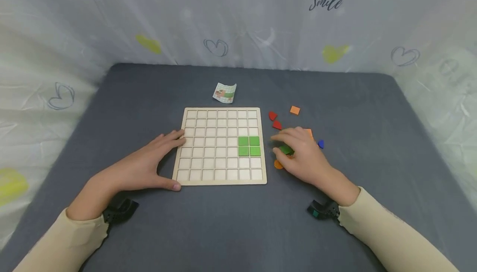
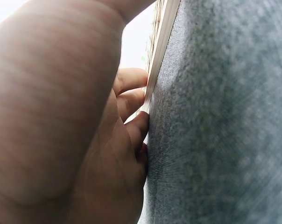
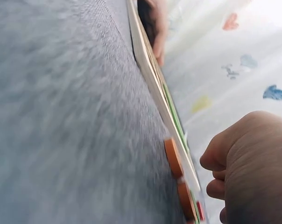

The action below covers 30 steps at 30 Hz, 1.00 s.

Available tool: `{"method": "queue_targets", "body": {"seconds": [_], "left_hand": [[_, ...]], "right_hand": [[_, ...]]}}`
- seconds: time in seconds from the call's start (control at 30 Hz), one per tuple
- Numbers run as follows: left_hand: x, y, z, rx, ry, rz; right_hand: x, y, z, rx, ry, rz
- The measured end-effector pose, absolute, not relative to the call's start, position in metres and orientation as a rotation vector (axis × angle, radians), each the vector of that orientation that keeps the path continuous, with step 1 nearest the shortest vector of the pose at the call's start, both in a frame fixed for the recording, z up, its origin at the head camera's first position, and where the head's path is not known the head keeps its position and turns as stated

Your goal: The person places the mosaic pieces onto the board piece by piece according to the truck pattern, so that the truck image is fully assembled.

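Note:
A pale wooden grid board (image 1: 211, 153) lies on the table, with several green squares (image 1: 249, 146) in its right-hand cells. My left hand (image 1: 143, 164) rests against the board's left side, fingertips on the upper edge and thumb by the near corner. In the left wrist view, the fingers (image 2: 133, 80) meet the board's rim. Just right of the board, my right hand (image 1: 303, 156) hovers with bent fingers over loose pieces, nothing visible in its grasp. Under it show a green piece (image 1: 286, 150) and an orange round piece (image 1: 278, 164); the palm hides part of the pile.
Two red pieces (image 1: 277, 125) and an orange square (image 1: 295, 110) lie beyond the right hand, a blue piece (image 1: 321, 144) to its right. A small printed card (image 1: 225, 93) with curled corners sits behind the board. A patterned curtain (image 1: 238, 23) hangs along the table's far edge.

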<state>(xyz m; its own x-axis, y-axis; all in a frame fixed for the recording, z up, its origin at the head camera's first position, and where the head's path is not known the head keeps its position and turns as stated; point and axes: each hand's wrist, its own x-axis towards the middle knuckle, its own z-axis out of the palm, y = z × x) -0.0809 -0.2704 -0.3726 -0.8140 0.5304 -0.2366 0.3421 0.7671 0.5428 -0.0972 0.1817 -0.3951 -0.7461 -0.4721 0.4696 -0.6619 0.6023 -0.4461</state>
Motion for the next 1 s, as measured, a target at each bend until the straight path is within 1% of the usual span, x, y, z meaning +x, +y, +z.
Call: {"method": "queue_targets", "body": {"seconds": [0.3,1.0], "left_hand": [[-0.081,-0.272,-0.373,0.669,2.588,0.69],[-0.083,-0.271,-0.373,0.682,2.579,0.704]], "right_hand": [[-0.091,0.204,-0.397,0.864,-2.548,0.865],[-0.087,0.207,-0.399,0.827,-2.703,0.8]]}}
